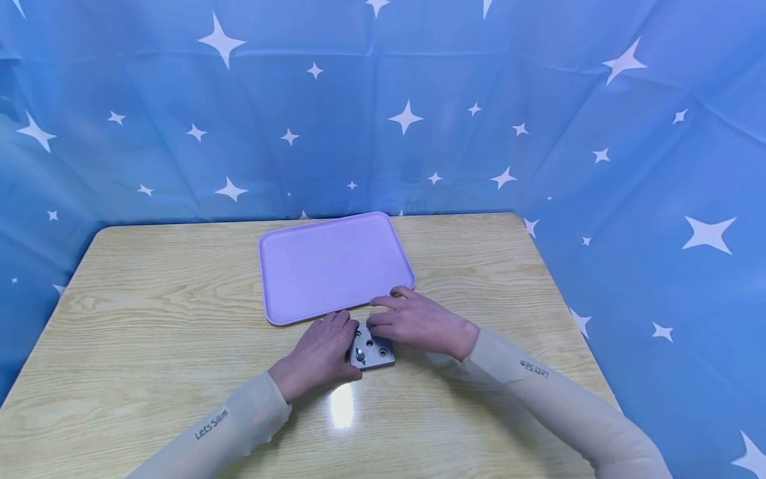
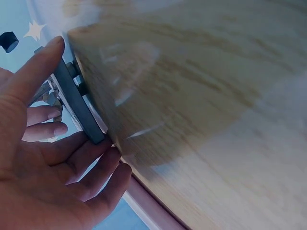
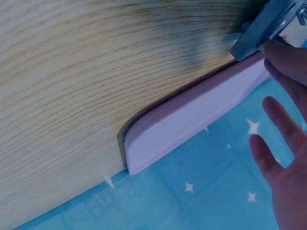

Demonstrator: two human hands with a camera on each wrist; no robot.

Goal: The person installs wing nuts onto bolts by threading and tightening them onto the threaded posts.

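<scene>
A grey metal plate [image 1: 377, 359] with several round holes lies between my hands. A wing nut [image 1: 360, 356] stands on its near left part. My left hand [image 1: 320, 349] grips the plate's left side, thumb at the near edge and fingertips at the far edge. In the left wrist view, dark round pieces [image 2: 82, 89] stick out from the plate's underside. My right hand [image 1: 421, 322] holds the far right part of the plate, its other fingers spread toward the tray. The right fingertips [image 3: 274, 47] touch the plate's edge; part of this contact is hidden.
A purple tray [image 1: 335, 269] lies just beyond the hands on the wooden table [image 1: 161, 319]. Blue cloth [image 1: 371, 133] with white stars hangs behind and beside the table. A small dark piece [image 2: 8, 42] shows in the left wrist view; its kind is unclear.
</scene>
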